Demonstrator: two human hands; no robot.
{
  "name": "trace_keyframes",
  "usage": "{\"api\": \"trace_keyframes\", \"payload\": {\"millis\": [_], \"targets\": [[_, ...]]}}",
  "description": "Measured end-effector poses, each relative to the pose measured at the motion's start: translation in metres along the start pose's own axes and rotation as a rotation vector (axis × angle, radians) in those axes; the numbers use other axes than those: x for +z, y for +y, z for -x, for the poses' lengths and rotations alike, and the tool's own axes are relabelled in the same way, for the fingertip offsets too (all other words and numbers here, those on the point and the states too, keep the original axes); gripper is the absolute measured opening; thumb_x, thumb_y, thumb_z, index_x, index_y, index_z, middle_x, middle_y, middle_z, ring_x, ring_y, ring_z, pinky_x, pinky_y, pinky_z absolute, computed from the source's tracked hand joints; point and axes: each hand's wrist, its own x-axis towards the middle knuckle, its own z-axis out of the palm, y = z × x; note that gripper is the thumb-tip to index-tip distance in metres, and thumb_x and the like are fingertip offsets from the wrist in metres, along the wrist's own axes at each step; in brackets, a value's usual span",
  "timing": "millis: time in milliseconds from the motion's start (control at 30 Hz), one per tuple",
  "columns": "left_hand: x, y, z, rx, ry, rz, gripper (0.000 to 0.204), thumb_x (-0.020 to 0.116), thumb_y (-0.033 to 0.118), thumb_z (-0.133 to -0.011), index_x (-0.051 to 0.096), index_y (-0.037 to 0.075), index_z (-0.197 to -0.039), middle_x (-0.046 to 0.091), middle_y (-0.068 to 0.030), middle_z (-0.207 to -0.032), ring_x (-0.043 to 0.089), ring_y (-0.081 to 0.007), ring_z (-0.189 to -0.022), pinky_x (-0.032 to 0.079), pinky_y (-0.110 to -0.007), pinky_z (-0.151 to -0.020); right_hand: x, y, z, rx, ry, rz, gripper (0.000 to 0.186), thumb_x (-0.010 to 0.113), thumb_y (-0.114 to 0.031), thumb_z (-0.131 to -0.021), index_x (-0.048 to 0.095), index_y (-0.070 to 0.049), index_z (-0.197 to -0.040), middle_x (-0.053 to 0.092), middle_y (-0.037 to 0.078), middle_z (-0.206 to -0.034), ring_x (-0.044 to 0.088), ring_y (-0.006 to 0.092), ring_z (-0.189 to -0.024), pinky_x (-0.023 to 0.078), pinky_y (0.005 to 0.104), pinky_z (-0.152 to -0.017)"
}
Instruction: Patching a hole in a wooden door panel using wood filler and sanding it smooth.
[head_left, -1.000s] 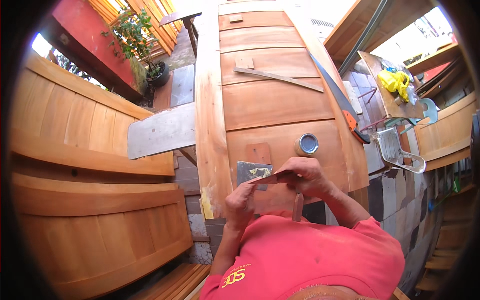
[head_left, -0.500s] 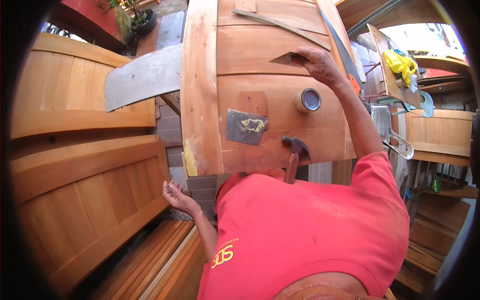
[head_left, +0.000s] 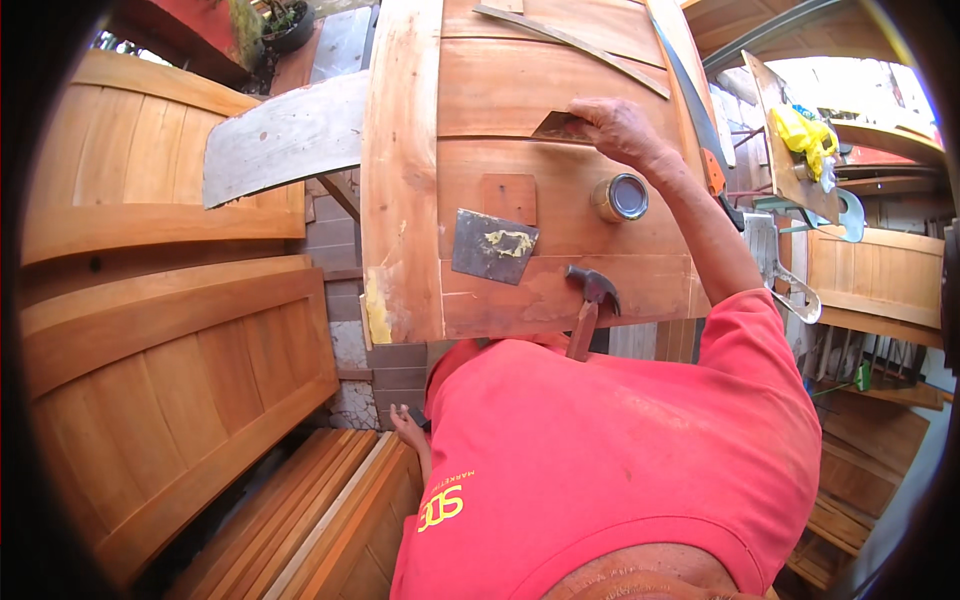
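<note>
My right hand [head_left: 615, 130] grips a thin dark metal putty blade [head_left: 555, 128] low over the wooden door panel [head_left: 545, 100]. Below it sit a small tin [head_left: 624, 197], a square metal plate [head_left: 478, 255] with pale yellow paste, and a reddish wood block [head_left: 508, 188]. A hammer [head_left: 594, 290] lies at the near edge, handle toward my shirt. My left hand [head_left: 405, 425] hangs low beside my body, partly hidden, its visible fingers loosely bent and apart. A patch of yellow filler [head_left: 376, 310] marks the near left corner.
A handsaw [head_left: 714, 165] and a thin batten [head_left: 570, 50] lie on the work. Pale board [head_left: 270, 150] juts left. More doors [head_left: 180, 400] stand left, above stacked planks [head_left: 290, 520]. A side table [head_left: 780, 175] with yellow bags and a chair [head_left: 850, 215] are right. A potted plant [head_left: 285, 25] stands back left.
Both hands were together over the near edge; my right hand has moved forward with the blade, while my left has let go and dropped beside my body. The hammer shows uncovered.
</note>
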Motion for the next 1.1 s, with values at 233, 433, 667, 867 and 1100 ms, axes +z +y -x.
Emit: {"api": "trace_keyframes", "payload": {"millis": [233, 433, 667, 867, 1100], "targets": [[0.010, -0.021, 0.003, 0.047, 0.024, 0.100, 0.054, 0.058, 0.047, -0.110, 0.054, 0.015, -0.153, 0.075, -0.0215, -0.119, 0.074, -0.0359, -0.105, 0.056, -0.042, -0.084, 0.018, 0.001, -0.007, -0.026, 0.059, 0.039, 0.014, 0.067, -0.027, -0.098, 0.067, -0.013, -0.099, 0.074, 0.012, -0.090, 0.072, 0.0377, -0.090, 0.055, 0.0502, -0.074], [0.000, 0.044, -0.014, -0.162, -0.101, 0.287, 0.059, 0.058, 0.045, -0.111, 0.051, 0.006, -0.155, 0.075, -0.0199, -0.113, 0.073, -0.0260, -0.101, 0.056, -0.038, -0.087, -0.003, 0.013, -0.019, 0.112, -0.195, -0.022, 0.022, 0.072, -0.028, -0.094, 0.074, -0.012, -0.109, 0.077, 0.016, -0.099, 0.072, 0.0377, -0.094, 0.056, 0.0478, -0.083], [0.001, 0.063, -0.025, -0.164, -0.142, 0.328, 0.056, 0.059, 0.042, -0.111, 0.052, 0.007, -0.155, 0.074, -0.0181, -0.107, 0.072, -0.0230, -0.094, 0.062, -0.036, -0.075, -0.011, 0.032, -0.049, 0.156, -0.430, -0.268, 0.035, 0.075, -0.026, -0.092, 0.077, -0.009, -0.123, 0.079, 0.016, -0.112, 0.073, 0.0305, -0.104, 0.055, 0.0406, -0.093], [-0.006, 0.065, -0.023, -0.169, -0.150, 0.285, 0.055, 0.059, 0.041, -0.111, 0.053, 0.007, -0.154, 0.072, -0.0158, -0.104, 0.070, -0.0212, -0.087, 0.062, -0.035, -0.070, 0.005, 0.055, -0.061, 0.156, -0.473, -0.407, 0.030, 0.075, -0.023, -0.097, 0.076, -0.004, -0.120, 0.078, 0.003, -0.098, 0.063, 0.0126, -0.090, 0.053, 0.0356, -0.087], [-0.004, 0.073, -0.010, -0.218, -0.190, 0.238, 0.058, 0.059, 0.045, -0.110, 0.052, 0.010, -0.156, 0.073, -0.0176, -0.108, 0.070, -0.0212, -0.085, 0.059, -0.035, -0.069, -0.004, 0.071, -0.063, 0.336, -0.499, -0.768, 0.038, 0.076, -0.024, -0.099, 0.073, -0.003, -0.131, 0.075, -0.003, -0.111, 0.063, 0.0101, -0.097, 0.051, 0.0307, -0.095]]}}
